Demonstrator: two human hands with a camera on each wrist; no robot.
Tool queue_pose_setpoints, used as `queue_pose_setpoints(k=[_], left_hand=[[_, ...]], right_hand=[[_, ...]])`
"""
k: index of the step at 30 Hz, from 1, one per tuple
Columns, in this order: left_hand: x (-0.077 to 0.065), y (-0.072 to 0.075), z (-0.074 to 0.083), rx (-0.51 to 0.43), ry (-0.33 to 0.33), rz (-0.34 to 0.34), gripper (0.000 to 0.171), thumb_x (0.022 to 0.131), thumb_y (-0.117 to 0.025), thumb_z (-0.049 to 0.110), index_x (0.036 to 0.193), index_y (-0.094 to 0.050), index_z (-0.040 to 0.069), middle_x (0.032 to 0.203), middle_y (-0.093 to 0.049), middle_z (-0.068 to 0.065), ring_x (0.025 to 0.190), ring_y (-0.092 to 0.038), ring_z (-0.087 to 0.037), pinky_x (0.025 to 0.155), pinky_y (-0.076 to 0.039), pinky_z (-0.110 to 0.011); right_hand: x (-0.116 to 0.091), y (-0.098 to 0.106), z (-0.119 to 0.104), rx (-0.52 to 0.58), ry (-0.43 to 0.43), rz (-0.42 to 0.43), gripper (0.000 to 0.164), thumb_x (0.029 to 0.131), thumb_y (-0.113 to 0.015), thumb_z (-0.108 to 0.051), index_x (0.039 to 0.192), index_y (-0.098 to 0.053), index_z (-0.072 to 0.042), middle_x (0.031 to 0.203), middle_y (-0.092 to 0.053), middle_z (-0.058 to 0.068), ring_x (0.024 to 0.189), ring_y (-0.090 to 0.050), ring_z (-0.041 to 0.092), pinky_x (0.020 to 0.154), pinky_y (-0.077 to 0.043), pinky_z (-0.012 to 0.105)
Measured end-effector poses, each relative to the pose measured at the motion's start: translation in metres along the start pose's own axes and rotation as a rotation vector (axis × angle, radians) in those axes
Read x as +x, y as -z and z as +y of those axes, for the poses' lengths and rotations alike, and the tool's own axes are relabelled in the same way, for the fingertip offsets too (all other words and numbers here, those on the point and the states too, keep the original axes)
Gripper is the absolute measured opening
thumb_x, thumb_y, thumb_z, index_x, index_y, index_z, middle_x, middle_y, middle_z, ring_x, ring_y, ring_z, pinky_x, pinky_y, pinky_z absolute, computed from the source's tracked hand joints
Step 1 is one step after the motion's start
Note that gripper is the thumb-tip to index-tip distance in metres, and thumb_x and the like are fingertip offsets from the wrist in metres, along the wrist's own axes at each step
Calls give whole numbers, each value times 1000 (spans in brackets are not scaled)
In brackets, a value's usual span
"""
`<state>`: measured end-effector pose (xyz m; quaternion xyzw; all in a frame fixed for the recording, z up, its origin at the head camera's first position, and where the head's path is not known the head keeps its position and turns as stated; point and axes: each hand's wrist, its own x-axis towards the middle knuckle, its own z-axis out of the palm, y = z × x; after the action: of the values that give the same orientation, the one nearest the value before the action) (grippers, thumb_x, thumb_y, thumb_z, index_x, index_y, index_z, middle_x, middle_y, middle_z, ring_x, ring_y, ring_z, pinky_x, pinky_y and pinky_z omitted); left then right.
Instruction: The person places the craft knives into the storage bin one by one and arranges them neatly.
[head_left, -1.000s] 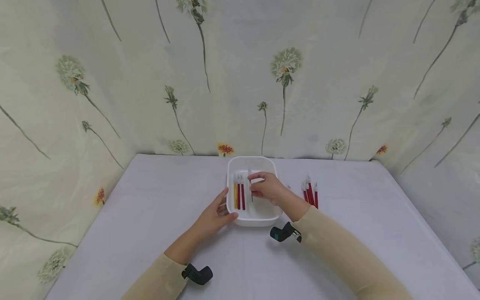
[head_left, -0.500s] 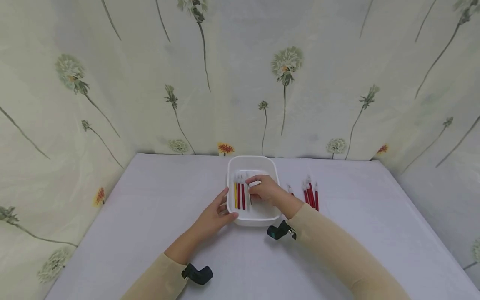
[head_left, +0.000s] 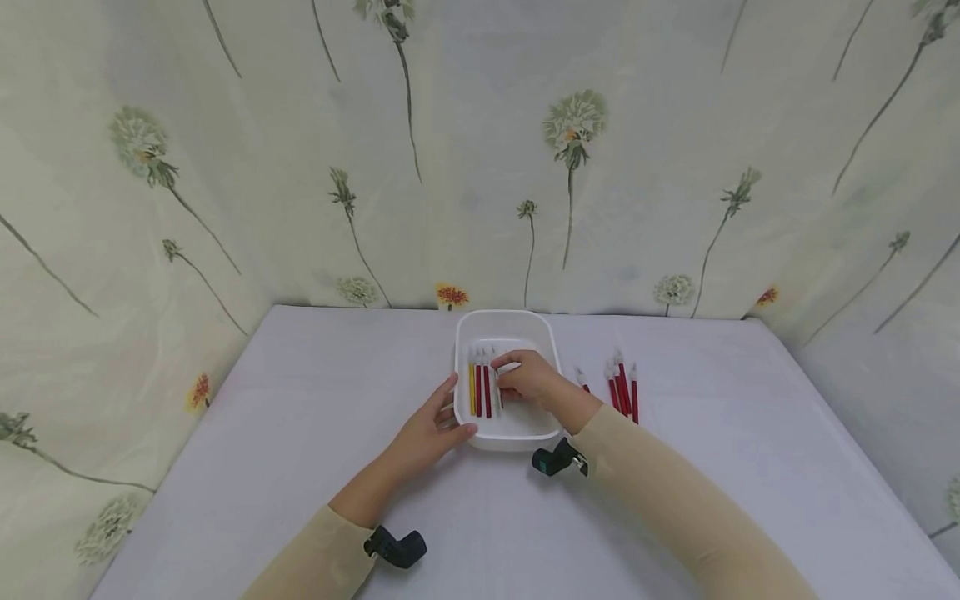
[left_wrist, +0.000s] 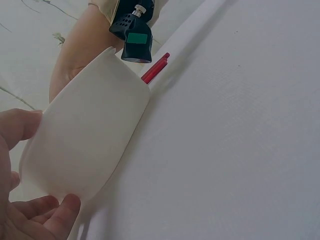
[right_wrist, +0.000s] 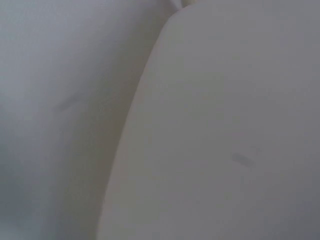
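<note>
A white plastic tray (head_left: 510,323) stands on the table, and my left hand (head_left: 424,433) grips its left side with the thumb at the near corner. In the left wrist view the fingers (left_wrist: 65,212) bend around the tray wall (left_wrist: 90,130). Inside lie a yellow pen (head_left: 472,390) and two red pens (head_left: 487,392), side by side with their clear caps away from me. Just right of them my right hand (head_left: 534,380) pinches a dark pen (head_left: 502,401) low in the tray; the fingers partly cover it. The right wrist view shows mostly the blank tray wall (right_wrist: 200,125).
Several red pens (head_left: 622,387) lie in a loose bunch on the table right of the tray. Another red pen (head_left: 582,379) lies nearer the tray, partly behind the right forearm. A floral curtain (head_left: 480,167) hangs behind the white-covered table (head_left: 345,367).
My right hand has shifted slightly left and lower with the dark pen, bringing it nearer the red pens in the tray. The left hand has stayed in place on the tray.
</note>
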<state>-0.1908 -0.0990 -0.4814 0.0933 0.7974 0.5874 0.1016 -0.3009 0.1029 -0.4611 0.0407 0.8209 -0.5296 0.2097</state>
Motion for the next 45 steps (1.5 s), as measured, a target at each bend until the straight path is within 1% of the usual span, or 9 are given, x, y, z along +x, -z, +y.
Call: queue_pose_setpoints(k=[10, 22, 30, 40, 45], left_hand=[[3, 0, -3, -6, 6, -4, 87, 93, -73, 26, 161, -19, 25, 158, -37, -13, 139, -45, -33, 104, -48, -45], [0, -1, -1, -11, 9, -1, 88, 93, -73, 25, 161, -19, 21, 158, -37, -15, 138, -46, -35, 103, -48, -45], [-1, -1, 0, -19, 8, 6, 88, 93, -74, 23, 161, -19, 21, 157, -37, -17, 139, -45, -35, 103, -48, -45], [0, -2, 1, -10, 13, 8, 87, 93, -73, 24, 161, -19, 21, 158, -37, -16, 139, -45, -35, 104, -48, -46], [1, -3, 2, -6, 26, 15, 87, 93, -73, 24, 161, -20, 22, 157, -37, -16, 139, -45, -35, 104, -47, -47]], right_hand=[[-2, -1, -2, -15, 15, 2, 32, 92, -66, 0, 124, -65, -3, 111, -63, 16, 80, -64, 19, 71, -59, 27], [-3, -4, -2, -25, 14, 32, 29, 92, -68, 0, 121, -67, -3, 106, -63, 15, 81, -66, 20, 73, -61, 29], [-1, -5, -1, -27, 19, 55, 29, 89, -66, 5, 117, -69, -2, 98, -60, 12, 76, -62, 17, 70, -60, 25], [-2, -4, -1, -19, 46, 72, 28, 88, -65, 7, 115, -69, 0, 95, -59, 12, 75, -61, 17, 68, -59, 25], [-2, -3, -1, -47, 61, 84, 25, 89, -66, 5, 113, -69, -2, 96, -60, 11, 78, -62, 18, 69, -58, 24]])
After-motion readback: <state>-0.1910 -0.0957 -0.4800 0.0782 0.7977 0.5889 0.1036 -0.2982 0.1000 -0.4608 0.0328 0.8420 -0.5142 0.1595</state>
